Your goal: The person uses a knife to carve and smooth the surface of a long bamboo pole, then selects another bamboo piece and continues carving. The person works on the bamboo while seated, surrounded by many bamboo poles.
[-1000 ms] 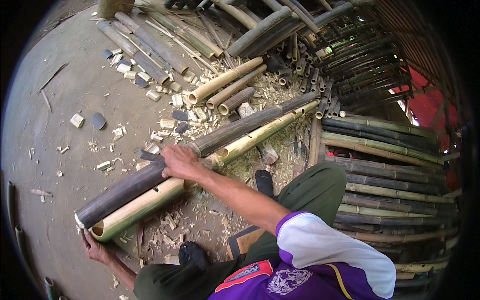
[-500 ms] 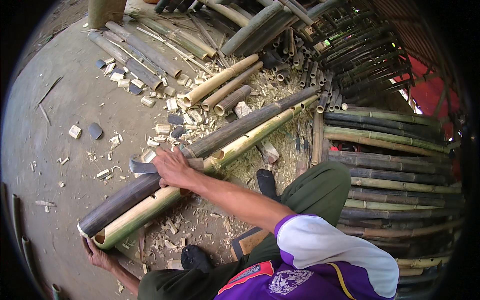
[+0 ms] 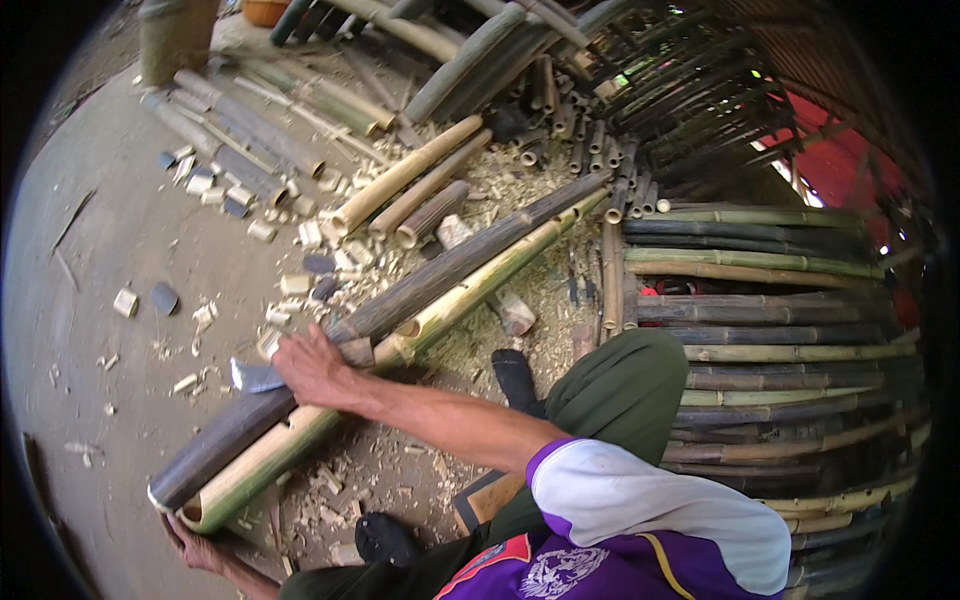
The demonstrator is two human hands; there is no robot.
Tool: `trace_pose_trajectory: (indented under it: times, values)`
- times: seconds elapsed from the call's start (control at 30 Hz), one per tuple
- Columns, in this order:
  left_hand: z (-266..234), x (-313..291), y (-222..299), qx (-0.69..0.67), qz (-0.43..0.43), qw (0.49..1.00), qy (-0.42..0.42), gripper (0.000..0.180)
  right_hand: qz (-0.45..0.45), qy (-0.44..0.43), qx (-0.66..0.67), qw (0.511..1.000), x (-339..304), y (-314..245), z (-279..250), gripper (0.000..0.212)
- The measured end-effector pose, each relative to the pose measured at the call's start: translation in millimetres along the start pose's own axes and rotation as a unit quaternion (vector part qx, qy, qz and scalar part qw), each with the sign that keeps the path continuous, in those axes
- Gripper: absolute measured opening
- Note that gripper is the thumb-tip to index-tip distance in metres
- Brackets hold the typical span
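My right hand (image 3: pixel 318 368) is closed around the wooden handle (image 3: pixel 357 352) of a short broad-bladed knife. Its grey blade (image 3: pixel 256 377) sticks out past the fingers, over a long dark bamboo pole (image 3: pixel 455 262). Alongside lies a peeled, pale green bamboo pole (image 3: pixel 262 452) with several openings cut in its wall. My left hand (image 3: pixel 198 548) grips the near end of the dark pole, thumb up at its rim; part of its fingers is hidden behind the pole ends.
Wood chips (image 3: pixel 330 490) litter the ground around both poles. Short bamboo lengths (image 3: pixel 410 172) lie beyond them. At right is a slatted bamboo platform (image 3: pixel 770 310); a stack of thin tubes (image 3: pixel 600 150) lies past it. My socked feet (image 3: pixel 388 540) rest near the poles.
The scene has shifted left in view, and the poles' near ends sit lower. Both hands keep about the same places on the poles; the knife stays in the right hand.
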State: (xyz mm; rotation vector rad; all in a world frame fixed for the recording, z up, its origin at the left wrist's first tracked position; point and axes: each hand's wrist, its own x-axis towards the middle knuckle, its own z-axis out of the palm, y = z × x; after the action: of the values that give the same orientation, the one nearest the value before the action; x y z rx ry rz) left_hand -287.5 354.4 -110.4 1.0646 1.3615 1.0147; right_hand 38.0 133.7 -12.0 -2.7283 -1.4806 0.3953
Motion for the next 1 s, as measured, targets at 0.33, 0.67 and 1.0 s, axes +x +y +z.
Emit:
trace_pose_trajectory:
  times: [0.33,0.67,1.0]
  values:
    - [12,-6,-14,0.047,0.036,0.997,0.047,0.039,0.04,-0.032,0.093,0.994,-13,15,-28,0.05]
    - [7,0,-24,0.184,0.202,0.958,0.088,0.033,0.067,-0.065,0.048,0.994,-13,-16,-37,0.041]
    - [9,-24,-5,-0.145,0.084,0.98,0.11,0.026,0.119,-0.06,0.062,0.989,-23,-38,-46,0.044]
